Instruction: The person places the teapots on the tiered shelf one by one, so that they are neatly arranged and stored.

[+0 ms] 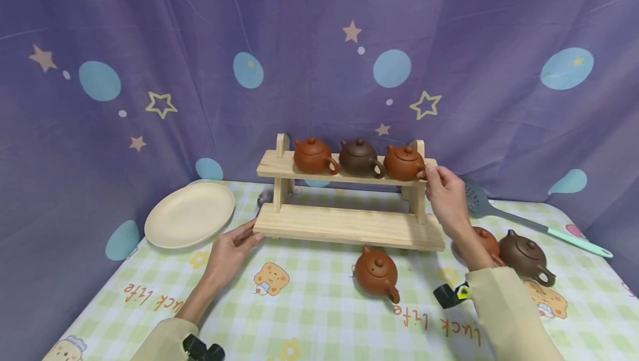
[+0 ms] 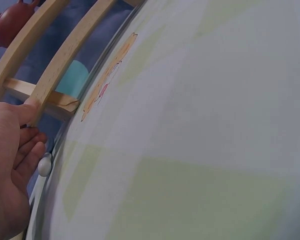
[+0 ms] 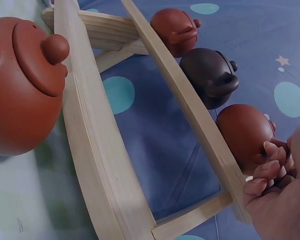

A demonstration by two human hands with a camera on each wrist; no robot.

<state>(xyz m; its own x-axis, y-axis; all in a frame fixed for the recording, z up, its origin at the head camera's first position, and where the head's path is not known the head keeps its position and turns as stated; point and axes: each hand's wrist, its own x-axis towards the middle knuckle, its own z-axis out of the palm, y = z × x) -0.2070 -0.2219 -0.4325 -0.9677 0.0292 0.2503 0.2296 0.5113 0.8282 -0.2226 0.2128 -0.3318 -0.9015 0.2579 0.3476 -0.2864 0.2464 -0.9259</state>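
Observation:
A two-tier wooden shelf [image 1: 344,227] stands on the table. On its upper board sit a reddish-brown teapot [image 1: 312,156] at the left, a dark brown teapot [image 1: 358,157] in the middle and another reddish-brown teapot [image 1: 402,163] at the right. My right hand [image 1: 446,197] pinches the right teapot's handle, which the fingers mostly hide. With thumb and fingers, my left hand [image 1: 231,253] grips the left end of the lower board, as the left wrist view also shows [image 2: 12,165]. In front of the shelf a reddish-brown teapot [image 1: 376,273] rests on the tablecloth.
Right of the shelf stand a dark brown teapot [image 1: 524,255] and a reddish-brown teapot [image 1: 484,240], partly behind my right forearm. Beyond them lies a slotted turner [image 1: 521,219] with a mint handle. A cream oval plate [image 1: 189,215] is at the left. A purple curtain [image 1: 319,72] hangs behind.

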